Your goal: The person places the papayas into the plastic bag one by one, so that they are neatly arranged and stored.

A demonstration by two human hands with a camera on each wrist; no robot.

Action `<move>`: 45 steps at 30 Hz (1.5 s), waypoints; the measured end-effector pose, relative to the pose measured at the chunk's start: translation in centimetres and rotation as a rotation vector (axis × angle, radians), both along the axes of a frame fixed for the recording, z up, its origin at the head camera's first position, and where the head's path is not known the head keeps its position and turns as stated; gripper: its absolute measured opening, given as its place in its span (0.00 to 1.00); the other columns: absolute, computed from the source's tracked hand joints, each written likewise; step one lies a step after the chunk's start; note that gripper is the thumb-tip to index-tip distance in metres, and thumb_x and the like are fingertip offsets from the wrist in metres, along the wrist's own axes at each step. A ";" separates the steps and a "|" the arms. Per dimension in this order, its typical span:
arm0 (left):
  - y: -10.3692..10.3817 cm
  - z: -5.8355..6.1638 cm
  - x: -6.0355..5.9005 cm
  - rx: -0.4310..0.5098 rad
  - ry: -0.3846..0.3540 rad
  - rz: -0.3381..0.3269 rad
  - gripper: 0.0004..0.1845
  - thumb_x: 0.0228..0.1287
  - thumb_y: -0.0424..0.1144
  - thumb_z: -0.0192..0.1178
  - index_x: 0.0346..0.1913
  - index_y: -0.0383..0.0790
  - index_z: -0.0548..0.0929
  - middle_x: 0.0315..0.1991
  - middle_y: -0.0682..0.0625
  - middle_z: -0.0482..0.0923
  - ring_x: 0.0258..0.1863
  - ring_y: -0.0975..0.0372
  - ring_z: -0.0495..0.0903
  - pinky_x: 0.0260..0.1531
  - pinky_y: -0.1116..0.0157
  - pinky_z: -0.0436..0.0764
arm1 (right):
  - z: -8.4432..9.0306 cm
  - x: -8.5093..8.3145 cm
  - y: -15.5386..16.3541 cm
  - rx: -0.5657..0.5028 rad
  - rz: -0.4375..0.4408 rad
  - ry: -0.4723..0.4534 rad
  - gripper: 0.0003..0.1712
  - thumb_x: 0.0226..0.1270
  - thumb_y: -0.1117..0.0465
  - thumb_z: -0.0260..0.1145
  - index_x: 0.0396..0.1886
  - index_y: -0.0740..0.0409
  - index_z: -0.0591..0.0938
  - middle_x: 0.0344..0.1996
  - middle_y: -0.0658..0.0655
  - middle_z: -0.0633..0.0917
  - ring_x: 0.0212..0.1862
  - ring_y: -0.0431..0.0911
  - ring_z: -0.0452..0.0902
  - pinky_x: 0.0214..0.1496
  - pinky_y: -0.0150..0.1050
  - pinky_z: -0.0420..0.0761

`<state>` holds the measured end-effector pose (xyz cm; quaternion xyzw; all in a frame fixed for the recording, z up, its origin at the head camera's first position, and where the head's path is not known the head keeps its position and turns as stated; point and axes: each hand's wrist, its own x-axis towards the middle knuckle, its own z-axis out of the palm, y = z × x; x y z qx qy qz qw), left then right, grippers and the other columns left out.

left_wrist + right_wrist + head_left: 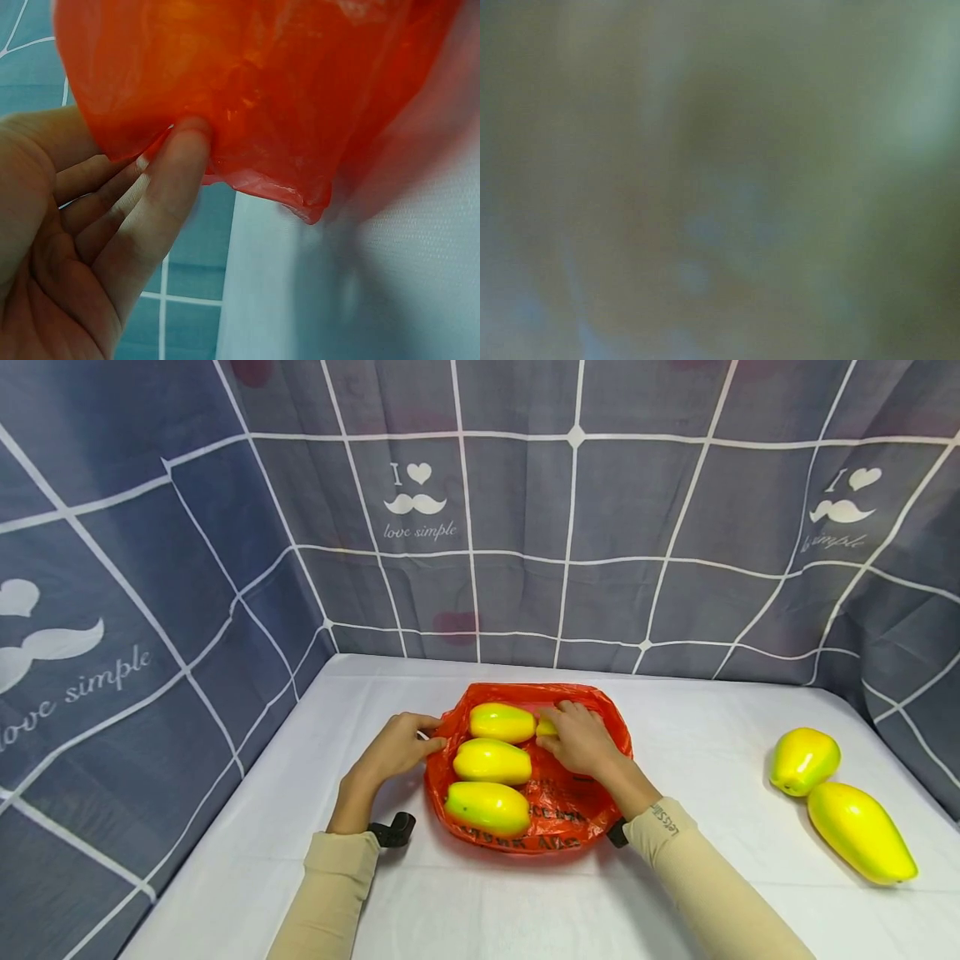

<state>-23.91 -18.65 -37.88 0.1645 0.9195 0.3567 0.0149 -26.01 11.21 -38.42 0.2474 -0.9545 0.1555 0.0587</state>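
An orange plastic bag [570,802] lies open on the white table [675,727]. Three yellow-green fruits lie in it side by side: one at the back [501,722], one in the middle [491,761], one at the front [487,807]. My left hand [423,737] pinches the bag's left edge; in the left wrist view the thumb [180,157] presses the orange film [262,90] against the fingers. My right hand [558,732] is inside the bag, its fingers curled over another yellow fruit [546,727] that is mostly hidden. The right wrist view is a blur.
Two more yellow-green fruits lie on the table at the right, a rounder one [803,760] and a longer one [860,831]. A grey-blue checked curtain [570,527] closes off the back and both sides. White tablecloth stretches in front of the bag.
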 end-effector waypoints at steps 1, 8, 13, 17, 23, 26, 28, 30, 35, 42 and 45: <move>0.0 0.0 0.0 0.000 -0.001 0.001 0.18 0.66 0.36 0.63 0.55 0.29 0.83 0.41 0.44 0.85 0.36 0.57 0.81 0.37 0.63 0.80 | 0.0 0.0 0.0 -0.005 0.003 0.002 0.30 0.64 0.58 0.70 0.64 0.63 0.76 0.52 0.67 0.78 0.55 0.63 0.72 0.57 0.62 0.70; 0.0 0.0 0.0 0.008 -0.002 -0.002 0.18 0.65 0.35 0.63 0.55 0.30 0.83 0.41 0.43 0.85 0.35 0.58 0.82 0.37 0.62 0.81 | 0.1 -0.1 0.4 -0.073 0.063 0.007 0.32 0.61 0.64 0.70 0.64 0.69 0.74 0.58 0.69 0.78 0.61 0.64 0.71 0.66 0.58 0.65; -0.1 0.0 0.0 0.019 -0.009 -0.003 0.17 0.65 0.35 0.63 0.55 0.29 0.83 0.41 0.43 0.85 0.34 0.58 0.82 0.37 0.62 0.81 | 0.4 0.3 0.5 -0.095 0.079 0.024 0.32 0.62 0.62 0.70 0.64 0.69 0.74 0.59 0.68 0.77 0.64 0.63 0.70 0.68 0.55 0.64; 0.0 -0.1 0.0 0.019 -0.006 -0.005 0.17 0.65 0.35 0.63 0.54 0.30 0.84 0.40 0.43 0.85 0.33 0.59 0.82 0.36 0.62 0.81 | 1.3 1.1 0.9 -0.139 0.097 0.048 0.30 0.64 0.62 0.69 0.63 0.69 0.75 0.60 0.67 0.77 0.65 0.61 0.69 0.67 0.55 0.65; 0.0 0.0 -0.1 0.011 0.004 -0.002 0.15 0.65 0.35 0.63 0.52 0.31 0.85 0.39 0.44 0.84 0.33 0.58 0.81 0.36 0.62 0.81 | 2.2 2.5 2.6 -0.195 0.096 0.071 0.27 0.66 0.62 0.67 0.63 0.68 0.75 0.61 0.66 0.77 0.64 0.60 0.70 0.66 0.57 0.66; 0.0 0.0 0.0 0.017 -0.008 -0.002 0.15 0.66 0.35 0.63 0.52 0.31 0.85 0.38 0.45 0.84 0.32 0.58 0.81 0.36 0.63 0.81 | 2.4 3.4 4.0 -0.223 0.094 0.113 0.25 0.66 0.64 0.66 0.61 0.69 0.76 0.59 0.66 0.79 0.63 0.60 0.72 0.65 0.58 0.68; -0.1 0.1 0.0 0.017 -0.011 -0.006 0.15 0.66 0.35 0.62 0.52 0.31 0.85 0.38 0.45 0.84 0.31 0.58 0.81 0.35 0.63 0.81 | 2.4 3.9 5.0 -0.243 0.093 0.155 0.23 0.66 0.67 0.66 0.59 0.70 0.77 0.57 0.67 0.80 0.62 0.61 0.73 0.64 0.58 0.68; -0.1 0.1 0.0 0.012 -0.002 -0.007 0.15 0.66 0.35 0.63 0.51 0.31 0.85 0.38 0.44 0.84 0.31 0.58 0.81 0.35 0.63 0.81 | 2.3 4.3 5.9 -0.261 0.087 0.193 0.22 0.65 0.69 0.66 0.58 0.71 0.78 0.56 0.67 0.80 0.61 0.62 0.73 0.65 0.59 0.67; -0.2 0.3 0.1 0.002 0.020 -0.004 0.15 0.65 0.35 0.63 0.52 0.30 0.85 0.38 0.44 0.84 0.32 0.59 0.81 0.37 0.61 0.80 | 1.7 4.9 8.2 -0.284 0.038 0.228 0.22 0.64 0.70 0.65 0.59 0.71 0.78 0.56 0.67 0.80 0.60 0.62 0.73 0.63 0.61 0.68; 0.0 0.2 0.1 0.005 0.029 -0.021 0.15 0.65 0.35 0.63 0.51 0.31 0.85 0.37 0.45 0.84 0.32 0.59 0.80 0.37 0.61 0.80 | 0.7 6.4 11.9 -0.283 -0.054 0.225 0.25 0.64 0.67 0.67 0.60 0.71 0.76 0.57 0.69 0.79 0.59 0.64 0.72 0.59 0.63 0.69; -0.2 0.1 0.0 0.006 0.029 -0.019 0.15 0.65 0.36 0.63 0.51 0.30 0.85 0.37 0.45 0.85 0.32 0.59 0.80 0.37 0.61 0.80 | 0.5 7.1 13.4 -0.276 -0.091 0.217 0.26 0.63 0.65 0.69 0.60 0.70 0.76 0.57 0.69 0.79 0.59 0.65 0.72 0.57 0.63 0.69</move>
